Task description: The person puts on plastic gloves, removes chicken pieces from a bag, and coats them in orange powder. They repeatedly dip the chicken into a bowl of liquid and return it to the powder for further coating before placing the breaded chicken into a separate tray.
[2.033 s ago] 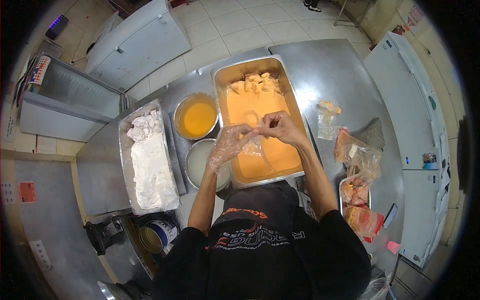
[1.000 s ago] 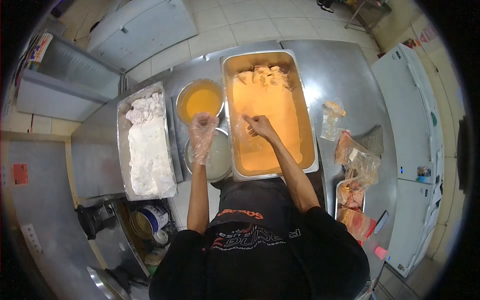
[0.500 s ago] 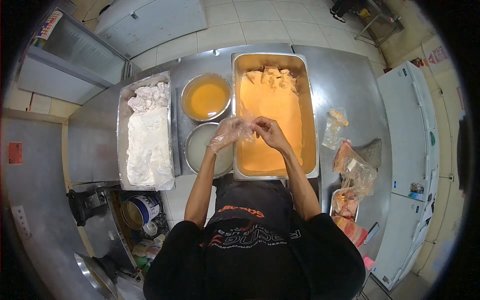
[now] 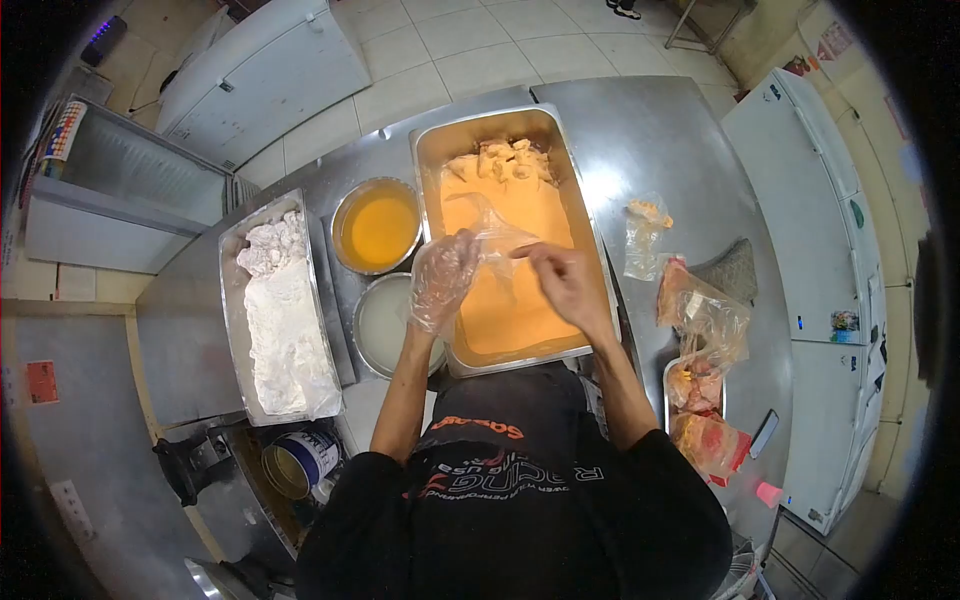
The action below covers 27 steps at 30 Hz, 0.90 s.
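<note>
A clear plastic glove is stretched between my hands, above the orange powder in a deep steel pan. My left hand, wearing a similar see-through glove, is closed on one side of it. My bare right hand pinches the other side with thumb and fingertips. Coated pieces lie at the far end of the orange powder. Left of my left hand are a bowl of cloudy liquid and a bowl of amber liquid.
At left, a long tray holds white flour and floured pieces. Plastic bags, a grey cloth, a small tray of raw meat and a phone lie on the right. White freezers stand beyond the steel table.
My hands have moved apart, and the loose plastic glove is now spread out between them. My right hand has shifted right and down. The view has turned slightly.
</note>
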Available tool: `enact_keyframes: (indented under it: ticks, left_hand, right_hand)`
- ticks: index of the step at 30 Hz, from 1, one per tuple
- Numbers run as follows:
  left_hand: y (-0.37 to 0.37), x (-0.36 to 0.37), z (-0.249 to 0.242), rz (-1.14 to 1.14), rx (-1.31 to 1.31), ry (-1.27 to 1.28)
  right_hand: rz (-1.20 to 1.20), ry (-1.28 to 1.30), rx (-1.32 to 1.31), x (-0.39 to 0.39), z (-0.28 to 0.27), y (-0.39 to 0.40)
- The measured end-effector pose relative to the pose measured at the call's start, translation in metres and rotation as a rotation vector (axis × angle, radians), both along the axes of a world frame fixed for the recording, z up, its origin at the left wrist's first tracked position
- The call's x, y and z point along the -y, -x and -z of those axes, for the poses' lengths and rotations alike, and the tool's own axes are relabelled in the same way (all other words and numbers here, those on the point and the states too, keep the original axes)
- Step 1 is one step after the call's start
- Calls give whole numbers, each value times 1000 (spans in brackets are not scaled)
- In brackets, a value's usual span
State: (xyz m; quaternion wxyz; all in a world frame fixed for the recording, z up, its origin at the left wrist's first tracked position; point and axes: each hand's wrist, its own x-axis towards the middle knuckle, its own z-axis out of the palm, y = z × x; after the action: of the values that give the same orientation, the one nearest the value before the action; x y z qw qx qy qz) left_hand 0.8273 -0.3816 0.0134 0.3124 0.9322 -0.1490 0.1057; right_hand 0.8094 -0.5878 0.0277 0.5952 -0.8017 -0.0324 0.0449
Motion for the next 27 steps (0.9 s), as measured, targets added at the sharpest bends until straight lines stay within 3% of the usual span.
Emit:
enact_keyframes:
  ticks: [2, 3, 5, 9, 11, 12, 14, 15, 17, 20, 21, 23, 24, 26, 27]
  left_hand:
    - [11, 10, -30, 155, 44, -148]
    - [15, 9, -20, 162, 48, -149]
    - [19, 0, 9, 244, 168, -107]
    - [24, 2, 17, 168, 306, -167]
    - [19, 0, 54, 162, 443, -22]
    - [15, 0, 69, 101, 403, -19]
    - [14, 2, 87, 52, 368, -37]
    - [14, 4, 90, 8, 339, -62]
    - [12, 14, 63, 69, 268, 2]
    - [16, 21, 65, 2, 315, 200]
    - [16, 22, 66, 2, 311, 232]
    - [15, 21, 67, 16, 311, 278]
    - [16, 19, 69, 18, 274, 310]
    - [16, 16, 72, 38, 242, 355]
    - [18, 14, 70, 122, 302, 418]
  right_hand:
    - [-182, -117, -294, -20, -1, -3]
    - [-175, -118, -290, -28, 9, -10]
    - [21, -977, -563, -48, 43, -29]
    - [111, -1066, -307, -85, 52, -41]
    - [94, -769, -164, -89, 58, -43]
    - [92, -761, -171, -87, 59, -47]
    - [-190, -667, -302, -80, 59, -58]
    - [-178, -661, -303, -80, 61, -58]
    - [-83, -228, -260, -81, 61, -63]
    - [148, -25, -309, -83, 57, -62]
    - [172, -24, -305, -78, 55, -63]
    - [-38, 298, -192, -67, 48, -62]
    - [-17, 304, -196, -71, 48, -55]
    - [153, 635, -15, -88, 49, -46]
    - [169, 649, -17, -92, 59, -52]
